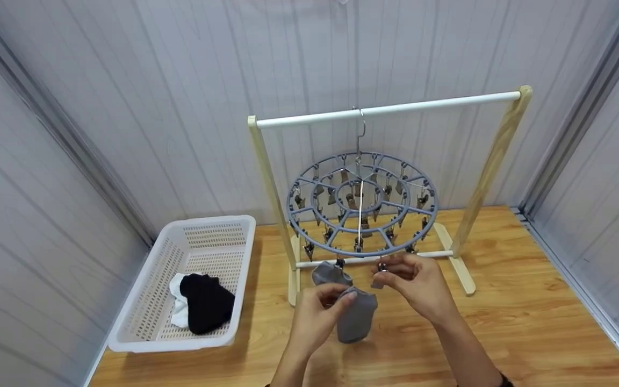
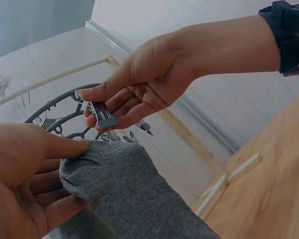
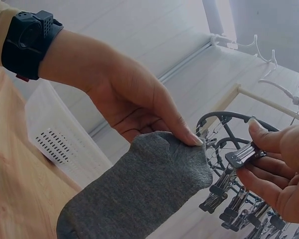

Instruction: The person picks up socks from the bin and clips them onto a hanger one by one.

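My left hand (image 1: 343,301) pinches the cuff of a grey sock (image 1: 357,320) just below the front rim of a round grey clip hanger (image 1: 362,203). In the left wrist view thumb and fingers grip the sock (image 2: 124,194) at its top edge. Close to the sock's right, my right hand (image 1: 381,276) pinches one metal clip (image 2: 105,117) of the hanger between thumb and fingers; the right wrist view shows that clip (image 3: 243,154) beside the sock's cuff (image 3: 179,159). A second grey sock (image 1: 330,274) hangs from a clip at the front left of the rim.
The hanger hooks onto a white rod (image 1: 390,110) of a wooden rack (image 1: 495,161) on a wooden floor. A white perforated basket (image 1: 153,301) at the left holds a black sock (image 1: 207,303) and a white one (image 1: 178,309). Grey panelled walls close in behind and on both sides.
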Demonstrator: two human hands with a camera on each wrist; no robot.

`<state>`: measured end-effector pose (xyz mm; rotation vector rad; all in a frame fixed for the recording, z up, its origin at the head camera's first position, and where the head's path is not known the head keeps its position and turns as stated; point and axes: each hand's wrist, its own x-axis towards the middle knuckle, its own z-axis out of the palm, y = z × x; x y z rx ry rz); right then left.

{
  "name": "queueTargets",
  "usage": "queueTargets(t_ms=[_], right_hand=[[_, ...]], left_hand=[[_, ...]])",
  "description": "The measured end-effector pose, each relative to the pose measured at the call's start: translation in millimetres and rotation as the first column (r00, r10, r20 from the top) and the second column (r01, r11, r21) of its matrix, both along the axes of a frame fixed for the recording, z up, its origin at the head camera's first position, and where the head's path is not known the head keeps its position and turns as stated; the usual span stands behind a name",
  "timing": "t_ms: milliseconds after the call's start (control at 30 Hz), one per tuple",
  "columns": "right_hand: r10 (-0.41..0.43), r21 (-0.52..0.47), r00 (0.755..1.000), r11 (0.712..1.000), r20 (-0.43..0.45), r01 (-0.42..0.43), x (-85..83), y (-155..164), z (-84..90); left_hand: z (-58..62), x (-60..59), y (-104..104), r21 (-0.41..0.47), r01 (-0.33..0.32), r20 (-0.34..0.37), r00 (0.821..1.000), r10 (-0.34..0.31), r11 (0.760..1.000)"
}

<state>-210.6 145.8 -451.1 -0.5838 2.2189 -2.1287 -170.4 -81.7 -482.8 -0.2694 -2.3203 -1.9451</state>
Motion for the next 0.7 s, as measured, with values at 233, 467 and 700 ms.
queueTargets(t_ms=[233,467,700], right_hand=[[0.007,-0.031,0.999,1.000,0.042,-0.006,0.3,0.0,0.0],[-0.019,-0.069,0.996,0.997,0.086,0.025,0.5,-0.7,-1.3],[-0.007,-0.140,0.997,0.990,0.080,0.018,1.2,-3.7,-2.9]], left_hand=[[-2.2,-1.7,2.5,-0.012,-0.004,-0.010,1.000,0.004,1.000],[-4.2,-2.3,4.1,-0.010,-0.003,-0.023,1.000,0.003,1.000],[-6.7,-2.7,4.6,0.001,0.000,-0.037,0.999,0.000,1.000]])
